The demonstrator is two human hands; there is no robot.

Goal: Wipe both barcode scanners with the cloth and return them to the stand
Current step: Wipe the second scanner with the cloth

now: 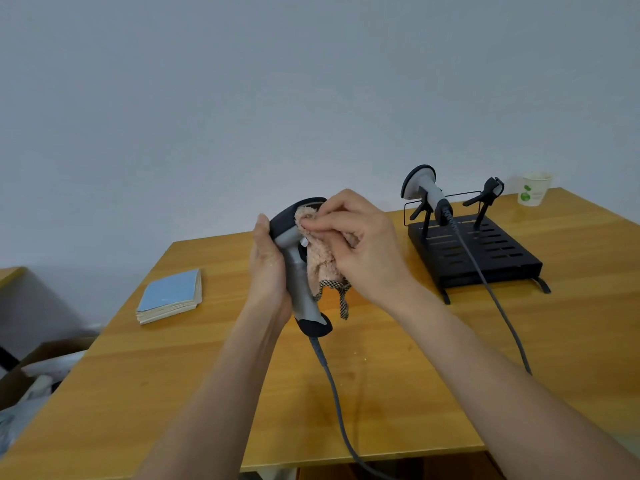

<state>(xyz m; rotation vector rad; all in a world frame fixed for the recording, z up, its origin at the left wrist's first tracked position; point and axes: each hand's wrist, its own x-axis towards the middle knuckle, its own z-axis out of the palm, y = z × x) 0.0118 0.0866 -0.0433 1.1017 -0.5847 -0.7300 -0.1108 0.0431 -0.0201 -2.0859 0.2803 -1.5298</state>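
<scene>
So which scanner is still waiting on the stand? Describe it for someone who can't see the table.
Start at the wooden table and find the black slotted stand at its far right. The waiting scanner sits in the stand's left cradle, head up, its grey cable trailing forward. Unlike the other scanner, no hand or cloth touches it.

Pink cloth covers held grey scanner; other scanner on stand.

No text is legible; the paper cup bears only a green logo, unreadable.
</scene>
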